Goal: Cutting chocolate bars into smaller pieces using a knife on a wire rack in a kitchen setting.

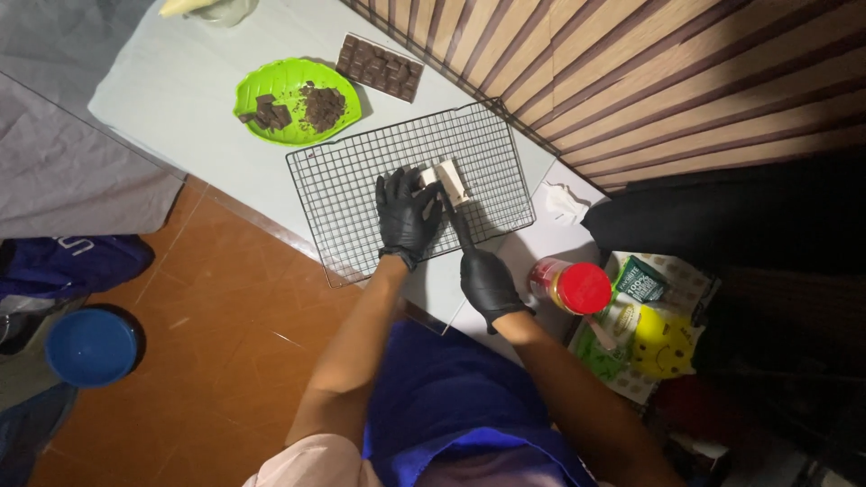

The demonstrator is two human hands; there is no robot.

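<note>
The right hand (488, 281), gloved black, is extending 1 finger to the pale rectangular block (448, 183) on the black wire cooling rack (361, 203); the left hand (406, 216) is lying mostly open, fingers touching the block. Its long axis is running diagonally, away-left to near-right. A red-lidded jar (571, 286) is sitting right; a green leaf-shaped plate (280, 86) and chocolate slab (380, 67) are lying beyond.

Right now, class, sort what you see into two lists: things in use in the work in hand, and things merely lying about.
In use:
left hand, gloved, steadying the pale block
right hand, gloved, touching the pale block
pale block
wire rack

Lying about:
green leaf dish of chopped chocolate
chocolate slab
red-lidded jar
crumpled tissue
blue bowl on the floor
</note>
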